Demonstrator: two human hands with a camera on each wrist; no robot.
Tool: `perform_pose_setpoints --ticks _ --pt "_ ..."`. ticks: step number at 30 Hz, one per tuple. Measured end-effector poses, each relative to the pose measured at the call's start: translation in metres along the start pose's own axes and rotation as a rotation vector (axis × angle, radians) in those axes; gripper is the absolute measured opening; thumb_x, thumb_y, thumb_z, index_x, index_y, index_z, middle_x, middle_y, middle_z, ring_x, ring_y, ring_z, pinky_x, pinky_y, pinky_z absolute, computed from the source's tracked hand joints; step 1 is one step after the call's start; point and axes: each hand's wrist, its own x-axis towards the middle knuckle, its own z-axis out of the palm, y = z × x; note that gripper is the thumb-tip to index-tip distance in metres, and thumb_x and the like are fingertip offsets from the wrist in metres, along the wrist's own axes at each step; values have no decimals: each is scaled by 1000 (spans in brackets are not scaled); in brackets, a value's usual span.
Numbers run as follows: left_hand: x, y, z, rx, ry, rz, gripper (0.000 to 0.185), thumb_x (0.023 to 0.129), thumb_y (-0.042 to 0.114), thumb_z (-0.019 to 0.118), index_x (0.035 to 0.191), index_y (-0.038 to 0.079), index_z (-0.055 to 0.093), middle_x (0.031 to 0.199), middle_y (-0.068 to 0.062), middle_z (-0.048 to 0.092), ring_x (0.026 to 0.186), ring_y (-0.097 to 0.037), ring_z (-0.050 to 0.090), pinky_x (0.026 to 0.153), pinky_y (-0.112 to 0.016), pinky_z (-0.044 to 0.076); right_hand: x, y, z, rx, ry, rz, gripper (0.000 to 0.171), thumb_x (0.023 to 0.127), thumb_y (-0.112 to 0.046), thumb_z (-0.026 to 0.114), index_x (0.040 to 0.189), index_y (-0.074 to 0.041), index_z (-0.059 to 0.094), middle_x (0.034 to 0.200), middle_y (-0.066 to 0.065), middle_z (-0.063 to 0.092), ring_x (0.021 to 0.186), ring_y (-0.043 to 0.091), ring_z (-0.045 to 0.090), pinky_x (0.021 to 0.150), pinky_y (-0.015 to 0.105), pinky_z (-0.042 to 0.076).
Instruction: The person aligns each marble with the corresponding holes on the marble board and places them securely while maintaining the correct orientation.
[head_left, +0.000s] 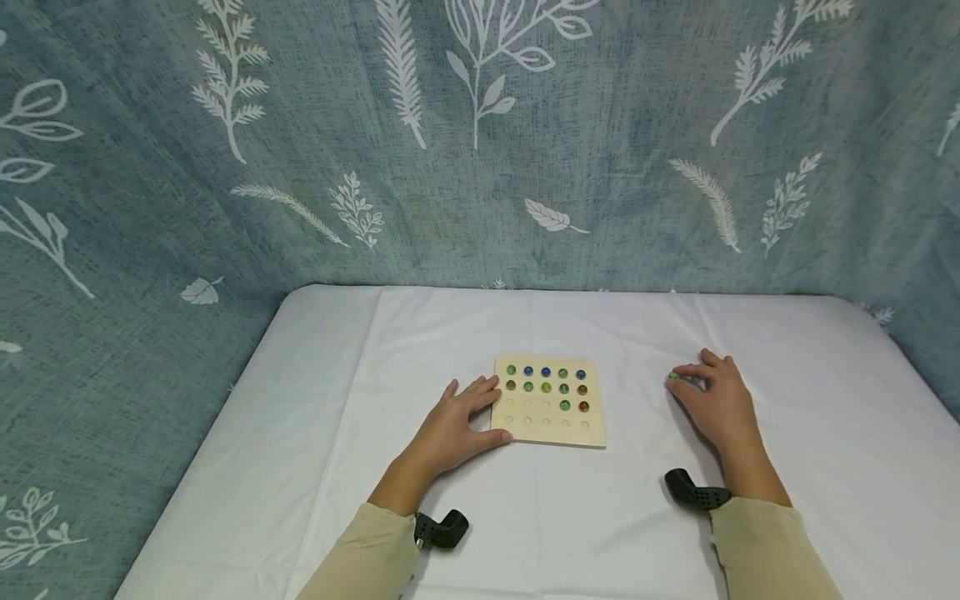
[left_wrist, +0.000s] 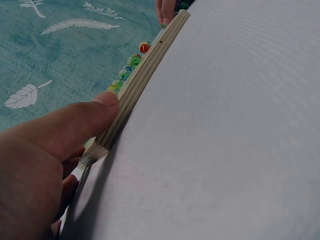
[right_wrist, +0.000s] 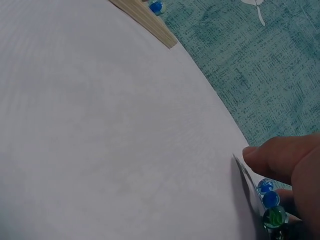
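A pale wooden board (head_left: 538, 436) with rows of round hollows lies mid-table. Glass marbles (head_left: 546, 372) in blue, green, yellowish and brown fill its two far rows. The row below holds a green marble (head_left: 565, 406) and a reddish one (head_left: 584, 407) at its right end. My left hand (head_left: 450, 429) holds the board at its left side, thumb at the near edge, fingers along the left edge. Off to the right, my right hand (head_left: 716, 404) pinches a small green marble (head_left: 672, 375) between thumb and forefinger. In the right wrist view, blue and green marbles (right_wrist: 271, 199) sit beside that hand.
A thin rim (right_wrist: 242, 167) shows next to the marbles under my right hand. White cloth (head_left: 360, 467) covers the table, with a leaf-patterned teal curtain (head_left: 450, 208) behind it. Black wrist devices (head_left: 442, 529) stick out inward from both sleeves.
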Motion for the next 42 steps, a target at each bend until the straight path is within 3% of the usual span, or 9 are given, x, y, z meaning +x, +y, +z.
perform_pose_setpoints --ticks 7,12,18,21,23,27,35,42 --pt "-1 0 0 -1 -1 3 73 80 44 80 142 15 54 155 9 40 146 -12 32 127 -38 8 0 -5 -1 32 14 29 42 96 -31 60 119 4 66 159 24 25 150 45 0 118 69 11" --pt "0 0 -1 2 -3 9 73 80 44 80 142 15 54 155 9 40 146 -12 32 127 -38 9 -2 -16 2 71 39 -27 40 96 -31 62 116 4 68 159 21 30 152 39 3 117 69 14" --pt "-1 0 -1 -14 -17 8 74 81 44 79 143 14 53 155 9 39 147 -11 31 127 -38 7 -13 -52 18 93 19 -137 33 92 -27 68 108 1 72 156 16 37 152 35 12 111 77 15" --pt "-1 0 -1 -14 -18 8 74 81 44 79 143 14 53 155 9 39 147 -10 31 127 -38 7 -19 -70 28 84 -36 -200 28 91 -27 71 105 -2 74 156 14 38 152 34 13 111 76 19" --pt "0 0 -2 -15 -17 9 73 81 44 79 143 14 53 155 9 39 147 -11 31 127 -38 7 -22 -79 33 76 -85 -227 25 90 -27 72 102 -5 74 157 12 37 153 33 13 113 69 25" --pt "0 0 -2 -15 -14 7 73 81 43 79 143 14 53 155 9 39 147 -11 31 127 -38 7 -24 -88 40 79 -188 -211 20 88 -28 73 97 -10 75 159 6 35 153 28 11 114 67 26" --pt "-1 1 -3 -20 -11 5 74 81 43 80 143 14 53 155 9 40 147 -11 31 127 -38 8 -24 -74 39 126 -347 -226 16 82 -28 79 90 -15 73 158 7 37 152 34 15 117 66 21" --pt "-1 1 -3 -9 -10 10 73 81 43 80 143 14 54 155 8 40 146 -12 32 127 -38 8 -27 -66 39 151 -434 -169 23 76 -30 83 90 -15 73 160 6 32 151 33 18 120 59 20"
